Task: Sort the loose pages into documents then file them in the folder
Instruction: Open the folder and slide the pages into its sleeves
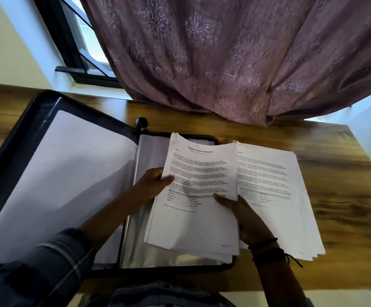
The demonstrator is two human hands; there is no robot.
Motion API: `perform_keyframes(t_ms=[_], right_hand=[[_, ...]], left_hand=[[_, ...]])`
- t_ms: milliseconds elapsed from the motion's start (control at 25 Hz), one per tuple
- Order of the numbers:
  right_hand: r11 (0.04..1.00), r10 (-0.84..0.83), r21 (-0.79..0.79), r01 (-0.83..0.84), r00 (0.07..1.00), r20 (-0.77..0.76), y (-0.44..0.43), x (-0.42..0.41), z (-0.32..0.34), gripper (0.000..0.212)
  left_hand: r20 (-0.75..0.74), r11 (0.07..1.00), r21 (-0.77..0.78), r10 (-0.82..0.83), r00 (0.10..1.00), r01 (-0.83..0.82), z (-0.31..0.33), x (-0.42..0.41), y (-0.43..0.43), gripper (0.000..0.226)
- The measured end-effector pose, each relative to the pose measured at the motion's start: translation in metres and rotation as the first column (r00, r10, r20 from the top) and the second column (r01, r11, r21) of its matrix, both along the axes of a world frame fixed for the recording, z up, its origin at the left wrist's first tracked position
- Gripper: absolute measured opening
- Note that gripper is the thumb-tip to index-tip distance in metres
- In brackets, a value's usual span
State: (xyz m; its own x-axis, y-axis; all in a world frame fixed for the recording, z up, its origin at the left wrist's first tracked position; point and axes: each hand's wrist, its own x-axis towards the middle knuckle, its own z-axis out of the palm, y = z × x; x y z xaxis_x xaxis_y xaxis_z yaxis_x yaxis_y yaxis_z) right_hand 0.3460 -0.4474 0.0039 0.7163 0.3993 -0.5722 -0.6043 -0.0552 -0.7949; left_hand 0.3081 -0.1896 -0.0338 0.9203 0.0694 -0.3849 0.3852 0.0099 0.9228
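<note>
A black zip folder [25, 138] lies open on the wooden table, its clear plastic sleeves [144, 244] showing at the middle. A bundle of printed pages [198, 218], headed as a financial statement, is lifted over the folder's right half. My left hand [152, 185] grips the bundle's left edge, thumb on top. My right hand [244, 216] holds its lower right edge, thumb pressing the top page. A second stack of printed pages [275, 196] lies on the table to the right, partly under the bundle and my right hand.
A mauve patterned curtain [235, 58] hangs down onto the table's far edge [313, 138]. A dark-framed window [80, 52] is at the back left. A small black knob [141, 123] sits by the folder's top edge. Bare wood lies right of the stacks.
</note>
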Motion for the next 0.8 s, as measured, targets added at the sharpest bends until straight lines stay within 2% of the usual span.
perform_keyframes(t_ms=[200,320,440,600,680,760,800], right_hand=[[0.997,0.051,0.054,-0.052,0.999,0.019,0.023,0.014,0.008,0.036],[0.995,0.098,0.004,-0.099,0.991,0.089,0.035,0.023,0.005,0.037],[0.99,0.138,-0.04,-0.134,0.983,0.121,0.024,0.038,0.0,0.04],[0.916,0.4,-0.024,-0.4,0.913,0.083,0.016,0.042,-0.004,0.053],[0.914,0.403,0.013,-0.406,0.91,0.092,0.017,0.037,-0.006,0.057],[0.933,0.35,0.046,-0.357,0.93,0.114,0.013,0.031,-0.006,0.058],[0.943,0.317,0.063,-0.325,0.941,0.118,0.01,0.028,-0.005,0.057]], left_hand=[[0.142,0.989,0.001,0.146,0.979,-0.147,0.002,-0.001,-0.006,0.03],[0.226,0.969,0.093,0.203,0.953,-0.228,-0.001,0.001,-0.008,0.03],[0.265,0.936,0.116,0.295,0.918,-0.334,0.001,0.005,0.007,0.025],[0.191,0.934,0.277,0.176,0.966,-0.225,0.006,0.022,0.019,0.023],[0.18,0.9,0.373,0.166,0.97,-0.223,0.009,0.035,0.021,0.018],[0.279,0.844,0.468,0.141,0.95,-0.263,0.013,0.046,0.027,0.012],[0.341,0.797,0.529,0.115,0.933,-0.291,0.013,0.05,0.033,0.019]])
